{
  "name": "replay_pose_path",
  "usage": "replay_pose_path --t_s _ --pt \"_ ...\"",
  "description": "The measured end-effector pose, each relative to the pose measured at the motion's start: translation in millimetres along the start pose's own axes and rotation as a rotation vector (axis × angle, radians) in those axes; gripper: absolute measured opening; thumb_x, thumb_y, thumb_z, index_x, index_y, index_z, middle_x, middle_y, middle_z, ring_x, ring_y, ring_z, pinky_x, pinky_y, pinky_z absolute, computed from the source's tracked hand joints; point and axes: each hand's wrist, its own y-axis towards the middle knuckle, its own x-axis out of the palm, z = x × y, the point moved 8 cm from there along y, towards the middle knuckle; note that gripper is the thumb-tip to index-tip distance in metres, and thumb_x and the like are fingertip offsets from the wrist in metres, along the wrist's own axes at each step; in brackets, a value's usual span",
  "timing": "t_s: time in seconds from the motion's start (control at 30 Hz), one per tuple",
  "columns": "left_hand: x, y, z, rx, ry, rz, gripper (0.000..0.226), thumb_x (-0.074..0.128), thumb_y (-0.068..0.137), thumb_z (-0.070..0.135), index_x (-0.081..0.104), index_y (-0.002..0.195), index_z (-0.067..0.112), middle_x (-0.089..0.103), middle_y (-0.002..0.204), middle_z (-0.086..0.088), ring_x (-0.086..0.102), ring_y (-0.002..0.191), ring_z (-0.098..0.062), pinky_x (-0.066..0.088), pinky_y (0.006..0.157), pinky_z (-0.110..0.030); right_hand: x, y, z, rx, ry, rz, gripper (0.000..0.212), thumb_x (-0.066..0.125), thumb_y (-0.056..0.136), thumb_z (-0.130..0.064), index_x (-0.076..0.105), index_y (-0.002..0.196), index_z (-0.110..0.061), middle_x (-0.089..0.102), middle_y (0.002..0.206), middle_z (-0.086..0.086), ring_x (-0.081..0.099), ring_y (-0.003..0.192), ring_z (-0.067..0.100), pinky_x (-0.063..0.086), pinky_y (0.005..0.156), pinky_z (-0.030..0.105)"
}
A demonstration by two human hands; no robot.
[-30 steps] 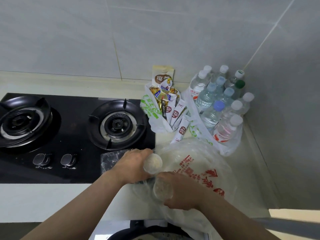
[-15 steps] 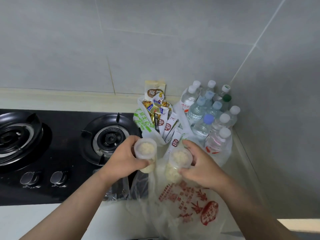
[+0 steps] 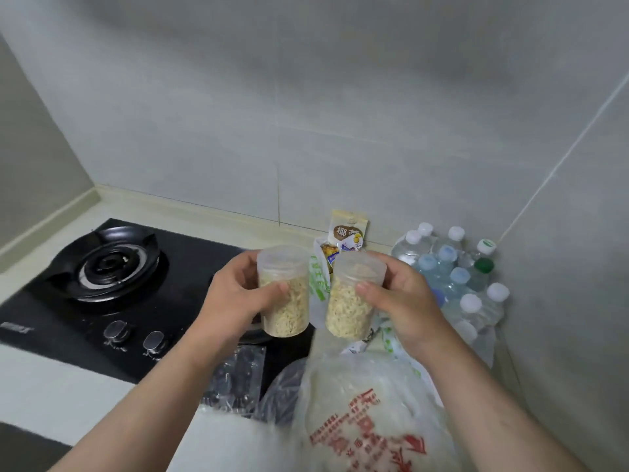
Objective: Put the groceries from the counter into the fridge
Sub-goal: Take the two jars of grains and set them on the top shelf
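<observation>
Dim flat light, soft blur, wide-angle warp

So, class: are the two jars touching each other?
Apart. The head view shows a gap between left jar and right jar, bag visible through it.

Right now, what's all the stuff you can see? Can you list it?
left jar: one, clear, beige bits inside, held up
right jar: one, clear, beige bits inside, held up
stove: one, black, counter left
water bottles: about a dozen, clear, right corner
snack pouch: one, cream, against wall
green-print bag: one, white, behind jars
red-print bag: one, clear, front
left hand: grips left jar
right hand: grips right jar
</observation>
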Motion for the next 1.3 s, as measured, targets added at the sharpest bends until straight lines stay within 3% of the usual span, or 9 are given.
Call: replay_pose_path --t_s 0.07,0.17,0.27,0.53,0.73,0.9,1.03,1.17,1.3 --pt "-4 -13 12 0.039 -0.017 0.066 0.053 0.080 0.058 0.022 0.066 0.108 0.014 0.075 0.093 -0.002 0.071 0.084 -0.017 0.055 0.060 -0.024 6 3 -12 -0.033 0.010 -0.054 0.040 0.074 0.065 -0.012 0.070 0.105 -0.017 0.076 0.099 0.004 0.071 0.094 0.016 0.054 0.075 0.025" --pt "-16 -39 27 0.098 -0.016 0.155 0.062 0.078 0.055 0.032 0.065 0.112 0.011 0.074 0.099 -0.005 0.070 0.094 -0.020 0.056 0.072 -0.029 25 2 -28 -0.078 0.007 -0.159 0.037 0.075 0.066 -0.011 0.070 0.103 -0.017 0.077 0.096 0.001 0.072 0.092 0.014 0.054 0.073 0.022" --pt "-33 -72 39 0.134 -0.006 0.245 0.067 0.078 0.057 0.032 0.062 0.117 0.007 0.073 0.103 -0.008 0.070 0.098 -0.023 0.056 0.075 -0.029 53 -5 -35 -0.079 0.020 -0.290 0.032 0.077 0.071 -0.002 0.072 0.097 -0.020 0.077 0.091 -0.002 0.072 0.087 0.010 0.056 0.072 0.021" --pt "-93 -197 77 0.187 0.085 0.578 0.069 0.081 0.050 0.033 0.064 0.113 0.010 0.075 0.098 -0.005 0.072 0.090 -0.020 0.056 0.071 -0.024 162 -50 -67 -0.141 0.042 -0.678 0.033 0.074 0.068 -0.011 0.078 0.091 -0.034 0.077 0.096 0.002 0.072 0.090 0.015 0.056 0.072 0.025" --pt "-139 -305 103 0.228 0.134 0.828 0.073 0.081 0.049 0.037 0.063 0.115 0.012 0.074 0.101 -0.004 0.071 0.094 -0.019 0.056 0.074 -0.028 249 -111 -87 -0.183 0.052 -0.912 0.034 0.076 0.072 -0.014 0.075 0.103 -0.027 0.075 0.107 0.007 0.070 0.103 0.025 0.057 0.086 0.043" --pt "-170 -387 117 0.279 0.122 0.961 0.077 0.080 0.049 0.036 0.062 0.119 0.009 0.073 0.102 -0.008 0.071 0.095 -0.022 0.055 0.072 -0.027 312 -165 -100 -0.189 0.035 -1.045 0.046 0.079 0.071 -0.008 0.067 0.115 -0.016 0.074 0.107 0.006 0.070 0.101 0.023 0.056 0.079 0.033" --pt "-191 -451 123 0.312 0.098 1.023 0.072 0.080 0.048 0.035 0.064 0.114 0.010 0.074 0.095 -0.003 0.071 0.088 -0.015 0.054 0.068 -0.022 358 -216 -106 -0.191 0.032 -1.113 0.049 0.077 0.069 -0.012 0.066 0.117 -0.014 0.074 0.109 0.009 0.070 0.103 0.027 0.057 0.087 0.040" --pt "-212 -521 124 0.326 0.100 1.121 0.073 0.080 0.046 0.036 0.064 0.114 0.014 0.074 0.095 -0.003 0.070 0.087 -0.014 0.054 0.067 -0.022 399 -270 -109 -0.194 0.021 -1.191 0.050 0.077 0.068 -0.012 0.067 0.117 -0.014 0.074 0.107 0.009 0.070 0.102 0.027 0.057 0.087 0.039" --pt "-224 -590 123 0.324 0.128 1.215 0.070 0.081 0.046 0.035 0.066 0.112 0.017 0.074 0.098 -0.006 0.070 0.090 -0.018 0.055 0.069 -0.025 435 -320 -112 -0.192 0.039 -1.271 0.063 0.083 0.061 -0.024 0.065 0.120 -0.012 0.074 0.108 0.006 0.070 0.102 0.023 0.055 0.082 0.031"
